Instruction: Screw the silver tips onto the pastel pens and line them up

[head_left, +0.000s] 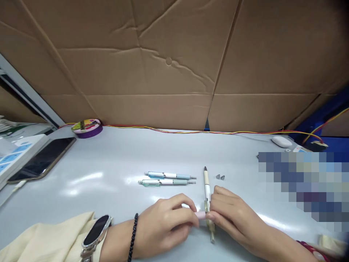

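We observe the left hand [169,222] and right hand [236,219] gripping a pink barrel [201,215], a cream-and-white pen [206,179] between them and small grey pieces [223,177] beyond the right.

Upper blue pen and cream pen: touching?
Apart. The head view shows a plain strip of tabletop between the upper blue pen and the cream pen.

Smooth, glossy tabletop [109,198], with matt, creased cardboard [152,72] rising behind its far edge. The blue pen [168,175] and green pen [165,182] look like shiny, partly clear plastic with bright metal tips; the pink barrel [201,215], smooth plastic. Toward the tabletop's left edge, the phone [45,160] has a glassy screen.
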Action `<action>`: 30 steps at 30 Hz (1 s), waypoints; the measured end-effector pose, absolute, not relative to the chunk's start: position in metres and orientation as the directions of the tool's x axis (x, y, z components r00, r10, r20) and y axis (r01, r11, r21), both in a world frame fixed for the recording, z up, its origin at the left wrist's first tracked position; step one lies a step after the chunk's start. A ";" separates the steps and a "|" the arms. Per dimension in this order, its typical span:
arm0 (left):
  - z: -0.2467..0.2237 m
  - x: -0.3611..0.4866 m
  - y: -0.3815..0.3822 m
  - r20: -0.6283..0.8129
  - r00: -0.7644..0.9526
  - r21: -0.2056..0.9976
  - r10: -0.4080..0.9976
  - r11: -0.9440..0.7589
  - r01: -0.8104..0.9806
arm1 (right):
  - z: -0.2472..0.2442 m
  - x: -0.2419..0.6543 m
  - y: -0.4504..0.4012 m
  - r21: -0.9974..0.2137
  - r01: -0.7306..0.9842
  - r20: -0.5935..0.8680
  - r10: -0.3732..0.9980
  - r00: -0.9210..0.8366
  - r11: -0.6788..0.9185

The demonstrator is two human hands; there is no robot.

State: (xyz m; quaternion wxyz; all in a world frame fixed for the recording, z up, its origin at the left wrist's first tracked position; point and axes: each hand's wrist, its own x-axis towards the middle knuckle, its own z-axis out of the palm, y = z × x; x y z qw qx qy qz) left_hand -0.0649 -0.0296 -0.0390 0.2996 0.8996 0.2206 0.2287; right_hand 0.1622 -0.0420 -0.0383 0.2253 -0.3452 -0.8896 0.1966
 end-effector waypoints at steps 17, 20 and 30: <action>-0.037 -0.066 -0.030 0.329 0.793 0.633 0.513 -0.743 0.218 | -0.037 0.164 -0.044 -0.534 0.464 0.295 0.670 -0.682 0.707; -0.038 -0.065 -0.031 0.329 0.797 0.630 0.507 -0.747 0.216 | -0.038 0.163 -0.043 -0.496 0.494 0.284 0.671 -0.684 0.714; -0.033 -0.066 -0.031 0.300 0.824 0.653 0.481 -0.733 0.190 | -0.036 0.158 -0.046 -0.536 0.526 0.287 0.728 -0.622 0.661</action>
